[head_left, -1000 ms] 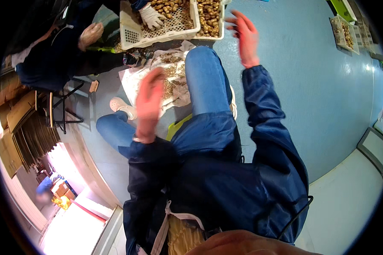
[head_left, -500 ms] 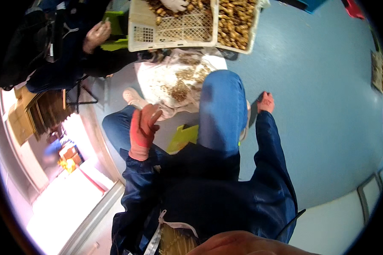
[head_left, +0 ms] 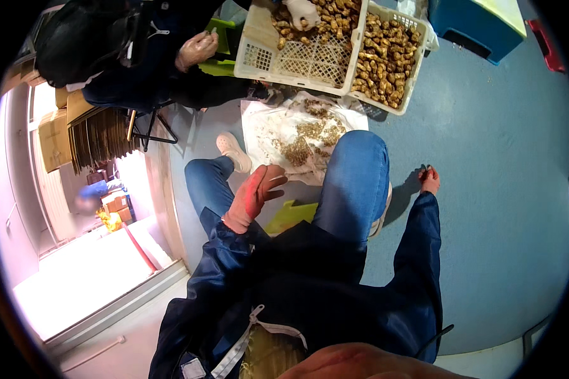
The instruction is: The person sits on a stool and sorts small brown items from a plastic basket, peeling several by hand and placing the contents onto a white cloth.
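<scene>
The left hand [head_left: 254, 199] is held up over the left thigh with its fingers spread and loosely bent, and nothing is seen gripped in it. The right hand [head_left: 430, 181] is lowered beside the right leg, its fingers curled in; a dark speck shows at the fingertips, but at this size it cannot be told whether anything is pinched there.

Nearest to the left hand, the white sheet [head_left: 259, 123] is spread on the floor [head_left: 487, 158] just beyond the legs, strewn with brown crumbs [head_left: 297, 151]. It is judged to be light and limp, best taken by two opposite edges so that the loose crumbs are not spilled.

The knobbly brown tubers [head_left: 385, 63] lie past it in the right crate [head_left: 379, 103] and the left crate [head_left: 316, 60]. They should be firm and fairly light singly, perhaps slick where shiny; they would best be held round the thick middle, as the narrow knobs might snap.

The left crate is cut off by the top edge, and its tubers are partly covered by a co-worker's white-gloved hand [head_left: 302, 14]. Part of the sheet is hidden by the right knee [head_left: 354, 151], and most of the yellow-green stool [head_left: 291, 216] by the wearer's body.
</scene>
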`<action>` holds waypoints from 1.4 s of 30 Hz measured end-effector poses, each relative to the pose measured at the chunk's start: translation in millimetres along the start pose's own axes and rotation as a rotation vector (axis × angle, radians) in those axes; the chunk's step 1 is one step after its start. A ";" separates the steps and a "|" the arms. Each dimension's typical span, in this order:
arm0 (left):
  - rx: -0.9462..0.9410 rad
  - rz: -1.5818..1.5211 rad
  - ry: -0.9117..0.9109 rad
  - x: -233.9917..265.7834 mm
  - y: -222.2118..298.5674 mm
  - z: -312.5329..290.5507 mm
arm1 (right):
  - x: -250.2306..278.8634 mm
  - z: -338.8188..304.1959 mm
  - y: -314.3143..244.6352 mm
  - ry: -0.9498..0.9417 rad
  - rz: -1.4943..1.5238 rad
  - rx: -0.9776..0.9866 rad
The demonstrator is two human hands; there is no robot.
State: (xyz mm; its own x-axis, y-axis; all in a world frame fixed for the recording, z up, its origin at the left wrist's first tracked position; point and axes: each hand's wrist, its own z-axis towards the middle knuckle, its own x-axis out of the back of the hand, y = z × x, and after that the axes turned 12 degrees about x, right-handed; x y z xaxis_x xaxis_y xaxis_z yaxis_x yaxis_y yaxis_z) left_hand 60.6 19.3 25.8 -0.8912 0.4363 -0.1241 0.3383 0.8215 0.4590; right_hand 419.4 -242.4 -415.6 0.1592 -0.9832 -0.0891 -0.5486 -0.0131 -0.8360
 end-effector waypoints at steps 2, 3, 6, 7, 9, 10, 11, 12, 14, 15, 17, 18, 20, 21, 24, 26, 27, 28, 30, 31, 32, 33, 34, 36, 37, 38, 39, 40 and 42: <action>-0.059 -0.075 -0.018 10.3 -9.7 -12.0 | -11.5 -13.9 -24.6 -0.035 0.026 0.001; -0.089 -0.094 -0.038 11.5 -5.9 -14.0 | -11.3 -15.1 -39.3 -0.049 0.032 0.030; -0.187 -0.148 -0.055 19.9 0.4 -29.0 | -18.1 -22.1 -79.0 0.011 -0.024 0.016; -0.230 -0.163 -0.049 23.0 1.3 -36.0 | -15.2 -23.9 -87.0 0.019 -0.088 0.039; -0.322 -0.192 -0.039 34.3 -1.3 -51.7 | -10.8 -28.7 -105.3 0.006 -0.081 0.071; -0.378 -0.196 -0.031 38.5 0.2 -61.0 | -4.9 -31.2 -110.8 -0.003 -0.090 0.074; -0.403 -0.192 -0.046 41.1 3.6 -69.3 | 10.1 -35.7 -119.0 0.011 -0.093 0.103; -0.448 -0.173 -0.034 40.7 5.9 -79.2 | 23.1 -33.6 -123.1 0.015 -0.089 0.135; -0.538 -0.120 -0.023 34.5 15.3 -90.1 | 60.3 -23.4 -129.0 0.071 -0.018 0.182; -0.582 -0.125 -0.099 41.5 13.8 -94.6 | 79.8 -19.3 -127.7 0.097 0.035 0.190; -0.646 -0.049 -0.138 22.5 25.3 -116.7 | 126.3 -10.7 -132.1 0.102 0.174 0.226; -0.677 -0.011 -0.177 9.3 31.2 -123.3 | 164.1 -5.0 -134.3 0.093 0.253 0.269; -0.750 0.178 -0.173 -4.0 35.8 -151.8 | 201.2 -12.8 -133.2 0.172 0.153 0.261; -0.823 0.262 -0.149 -14.9 38.4 -164.5 | 221.0 -19.5 -132.5 0.214 0.166 0.267; -0.982 0.450 -0.061 -34.9 48.4 -203.0 | 249.7 -38.2 -139.6 0.303 0.190 0.270; -1.057 0.496 -0.023 -41.1 52.4 -220.4 | 243.6 -49.1 -140.8 0.337 0.226 0.242; -1.090 0.472 -0.080 -38.5 58.9 -221.8 | 254.6 -41.7 -151.1 0.300 0.268 0.281; -1.103 0.445 -0.058 -41.3 64.9 -223.9 | 262.8 -32.2 -162.6 0.252 0.273 0.360; -1.125 0.396 -0.068 -28.3 71.9 -221.3 | 243.5 -31.0 -180.4 0.157 0.273 0.405; -1.144 0.397 -0.027 -24.5 72.3 -224.7 | 211.2 -38.9 -186.4 0.153 0.260 0.375; -1.064 0.303 -0.087 6.7 68.6 -212.6 | 181.3 -48.2 -195.4 0.146 0.217 0.358; -1.003 0.239 -0.171 24.1 73.6 -200.9 | 167.0 -56.9 -208.5 0.149 0.169 0.390; -0.942 0.179 -0.277 28.5 80.8 -182.7 | 169.1 -59.4 -221.4 0.170 0.188 0.413; -0.820 0.180 -0.324 31.1 87.6 -159.3 | 164.6 -66.0 -238.4 0.202 0.232 0.439; -0.779 0.188 -0.308 33.8 96.0 -149.0 | 162.2 -69.5 -245.2 0.191 0.253 0.434; -0.724 0.187 -0.289 33.4 103.5 -135.3 | 168.6 -73.0 -245.2 0.181 0.236 0.414; -0.673 0.188 -0.280 23.4 114.9 -125.4 | 175.3 -71.3 -246.6 0.161 0.223 0.400; -0.638 0.204 -0.206 12.9 126.3 -114.3 | 179.0 -69.5 -244.6 0.137 0.209 0.380; -0.620 0.308 -0.174 -50.2 145.7 -63.2 | 226.9 -45.2 -248.5 0.241 0.170 0.358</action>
State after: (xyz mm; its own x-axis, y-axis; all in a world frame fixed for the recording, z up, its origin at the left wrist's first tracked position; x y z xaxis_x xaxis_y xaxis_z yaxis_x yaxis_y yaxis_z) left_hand 135.6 93.8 154.5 -0.7038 0.7101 -0.0231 0.2867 0.3136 0.9053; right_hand 554.7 -470.5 -203.7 -0.1275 -0.9808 -0.1478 -0.2256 0.1738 -0.9586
